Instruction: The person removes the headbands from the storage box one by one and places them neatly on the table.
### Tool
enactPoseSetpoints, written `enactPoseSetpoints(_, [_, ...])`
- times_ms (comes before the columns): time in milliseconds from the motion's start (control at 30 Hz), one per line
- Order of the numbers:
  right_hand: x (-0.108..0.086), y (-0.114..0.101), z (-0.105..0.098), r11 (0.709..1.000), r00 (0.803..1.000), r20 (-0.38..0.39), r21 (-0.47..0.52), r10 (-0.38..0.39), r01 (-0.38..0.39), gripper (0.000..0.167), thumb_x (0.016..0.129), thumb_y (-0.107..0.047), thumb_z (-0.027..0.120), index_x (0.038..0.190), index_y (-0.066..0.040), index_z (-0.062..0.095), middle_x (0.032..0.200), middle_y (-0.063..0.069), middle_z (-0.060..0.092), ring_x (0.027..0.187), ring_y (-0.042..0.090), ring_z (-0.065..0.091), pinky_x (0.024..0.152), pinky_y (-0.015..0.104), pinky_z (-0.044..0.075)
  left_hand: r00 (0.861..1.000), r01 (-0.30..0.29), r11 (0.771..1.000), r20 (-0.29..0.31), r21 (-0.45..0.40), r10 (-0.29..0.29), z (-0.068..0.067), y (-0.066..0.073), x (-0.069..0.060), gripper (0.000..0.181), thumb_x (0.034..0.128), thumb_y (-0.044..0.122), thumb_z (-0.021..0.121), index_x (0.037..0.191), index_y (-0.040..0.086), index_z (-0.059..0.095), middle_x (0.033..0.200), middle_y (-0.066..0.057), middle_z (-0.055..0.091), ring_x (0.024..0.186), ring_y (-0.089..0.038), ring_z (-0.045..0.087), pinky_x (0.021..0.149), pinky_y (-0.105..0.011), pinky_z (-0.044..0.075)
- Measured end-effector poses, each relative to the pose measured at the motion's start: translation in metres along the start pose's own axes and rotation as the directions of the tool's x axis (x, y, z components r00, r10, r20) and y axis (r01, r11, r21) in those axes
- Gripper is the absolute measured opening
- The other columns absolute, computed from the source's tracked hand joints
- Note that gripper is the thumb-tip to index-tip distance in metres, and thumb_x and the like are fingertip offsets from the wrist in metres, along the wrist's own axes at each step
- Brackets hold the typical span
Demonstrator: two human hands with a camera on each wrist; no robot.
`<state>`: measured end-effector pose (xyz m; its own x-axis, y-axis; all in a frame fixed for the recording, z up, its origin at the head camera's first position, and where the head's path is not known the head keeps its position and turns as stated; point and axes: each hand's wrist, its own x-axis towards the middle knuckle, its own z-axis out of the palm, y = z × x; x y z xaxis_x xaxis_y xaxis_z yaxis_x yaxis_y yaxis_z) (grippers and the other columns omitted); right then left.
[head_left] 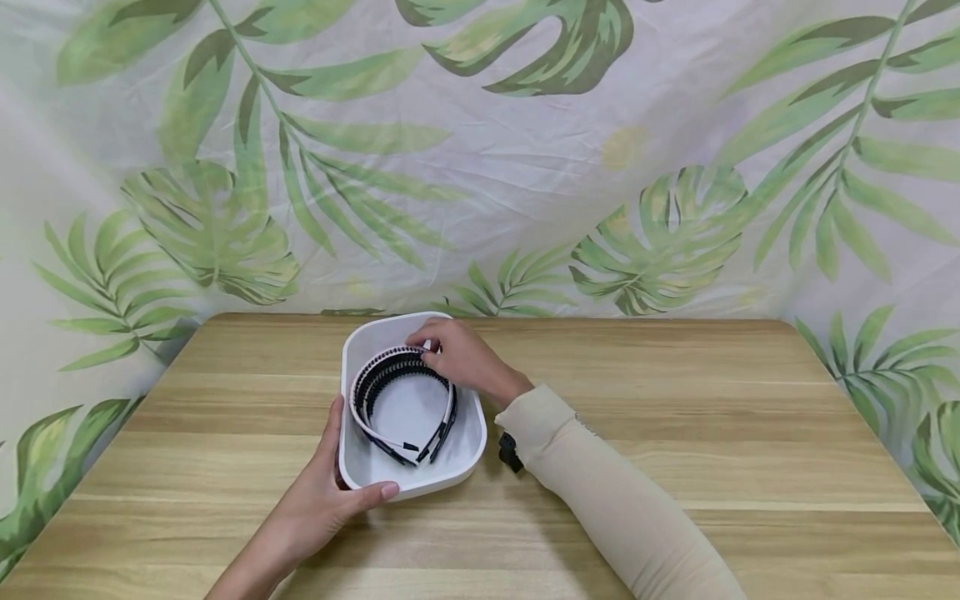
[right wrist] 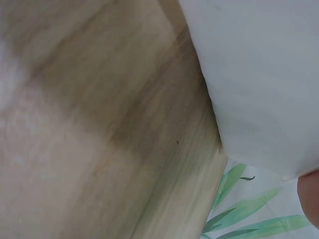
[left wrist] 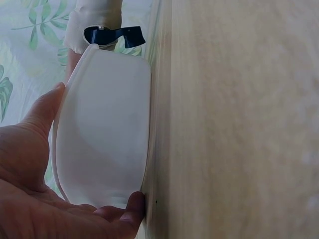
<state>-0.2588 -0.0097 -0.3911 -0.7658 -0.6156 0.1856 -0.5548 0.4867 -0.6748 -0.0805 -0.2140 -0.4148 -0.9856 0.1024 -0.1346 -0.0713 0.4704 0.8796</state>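
A white bin stands on the table, holding several nested headbands, black ones and a white one, their ends toward the near side. My left hand grips the bin's near left corner, thumb on the rim. In the left wrist view the left hand spreads round the bin wall. Reaching over the right rim, my right hand pinches the headbands' far curve; how many it holds I cannot tell. The right wrist view shows the bin's outer wall and part of the right hand.
The wooden table extends to both sides of the bin. A leaf-patterned cloth hangs behind the table's far edge. A black wrist strap shows at the right sleeve, close to the bin's right side.
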Motion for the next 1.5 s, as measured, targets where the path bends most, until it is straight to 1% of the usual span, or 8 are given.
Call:
enactPoseSetpoints(167, [-0.001, 0.002, -0.002, 1.0, 1.0, -0.006, 0.025, 0.013, -0.013, 0.031, 0.099, 0.002, 0.062, 0.127, -0.003, 0.075, 0.121, 0.011, 0.074, 0.095, 0.018, 0.063, 0.078, 0.021, 0.049, 1.0, -0.014, 1.0, -0.001, -0.01, 0.014, 0.002, 0.001, 0.0, 0.138, 0.0823, 0.025, 0.091, 0.167, 0.027, -0.018, 0.176, -0.021, 0.0, 0.154, -0.039, 0.026, 0.098, 0.005, 0.019])
enactPoseSetpoints(400, [-0.003, 0.004, -0.008, 0.999, 0.998, -0.063, 0.038, -0.005, 0.008, 0.031, 0.097, 0.004, 0.062, 0.124, -0.002, 0.076, 0.116, 0.012, 0.075, 0.092, 0.02, 0.064, 0.077, 0.02, 0.049, 0.999, -0.035, 0.999, 0.001, -0.015, 0.035, 0.003, 0.001, 0.003, 0.137, 0.082, 0.027, 0.091, 0.168, 0.027, -0.017, 0.176, -0.02, 0.004, 0.152, -0.037, 0.03, 0.098, 0.004, 0.021])
enactPoseSetpoints(600, [-0.004, 0.005, -0.015, 0.999, 0.996, -0.084, 0.023, -0.024, 0.026, 0.03, 0.096, 0.004, 0.063, 0.123, -0.001, 0.076, 0.117, 0.014, 0.076, 0.092, 0.022, 0.067, 0.078, 0.019, 0.051, 1.0, -0.016, 1.0, 0.011, -0.009, 0.016, 0.004, 0.001, 0.003, 0.138, 0.0828, 0.025, 0.09, 0.167, 0.023, -0.019, 0.176, -0.022, 0.001, 0.154, -0.038, 0.026, 0.097, 0.005, 0.018])
enactPoseSetpoints(767, [-0.006, 0.004, -0.021, 0.999, 0.995, -0.101, 0.025, -0.027, 0.03, 0.029, 0.096, 0.005, 0.063, 0.122, 0.0, 0.077, 0.117, 0.015, 0.075, 0.091, 0.023, 0.067, 0.076, 0.018, 0.05, 1.0, -0.012, 1.0, 0.014, -0.014, 0.012, 0.003, 0.001, 0.002, 0.138, 0.0832, 0.024, 0.09, 0.166, 0.021, -0.02, 0.175, -0.024, 0.001, 0.153, -0.04, 0.029, 0.099, 0.004, 0.021])
enactPoseSetpoints(933, [-0.008, 0.004, -0.026, 1.0, 0.993, -0.119, 0.026, -0.006, 0.01, 0.03, 0.096, 0.005, 0.063, 0.122, -0.001, 0.077, 0.116, 0.015, 0.074, 0.091, 0.023, 0.066, 0.074, 0.016, 0.049, 1.0, -0.02, 1.0, 0.007, -0.018, 0.02, 0.003, 0.001, 0.001, 0.138, 0.0837, 0.023, 0.09, 0.166, 0.019, -0.021, 0.174, -0.026, 0.003, 0.15, -0.04, 0.035, 0.099, 0.002, 0.026])
enactPoseSetpoints(1033, [-0.01, 0.004, -0.031, 0.999, 0.991, -0.132, 0.037, -0.001, 0.006, 0.03, 0.095, 0.007, 0.063, 0.121, 0.0, 0.077, 0.112, 0.016, 0.074, 0.088, 0.022, 0.065, 0.072, 0.017, 0.049, 1.0, -0.029, 0.999, 0.004, -0.019, 0.029, 0.002, -0.001, 0.001, 0.137, 0.0838, 0.024, 0.09, 0.166, 0.021, -0.02, 0.175, -0.025, 0.003, 0.15, -0.04, 0.034, 0.098, 0.003, 0.025])
enactPoseSetpoints(1233, [-0.014, 0.007, -0.042, 0.998, 0.986, -0.163, 0.062, 0.029, -0.019, 0.03, 0.095, 0.007, 0.062, 0.12, 0.001, 0.077, 0.118, 0.015, 0.075, 0.087, 0.021, 0.065, 0.074, 0.02, 0.052, 0.999, -0.033, 0.999, 0.001, -0.016, 0.033, 0.0, -0.001, 0.0, 0.137, 0.084, 0.028, 0.089, 0.166, 0.028, -0.02, 0.176, -0.02, 0.002, 0.153, -0.04, 0.026, 0.096, 0.005, 0.019])
enactPoseSetpoints(1500, [-0.023, 0.018, -0.06, 0.996, 0.978, -0.195, 0.074, 0.072, -0.058, 0.034, 0.092, 0.011, 0.062, 0.121, 0.0, 0.077, 0.12, 0.017, 0.073, 0.087, 0.022, 0.065, 0.074, 0.023, 0.054, 1.0, -0.028, 1.0, 0.002, -0.013, 0.028, -0.001, 0.001, 0.001, 0.136, 0.0841, 0.03, 0.089, 0.166, 0.03, -0.02, 0.176, -0.02, 0.003, 0.152, -0.039, 0.03, 0.096, 0.005, 0.021])
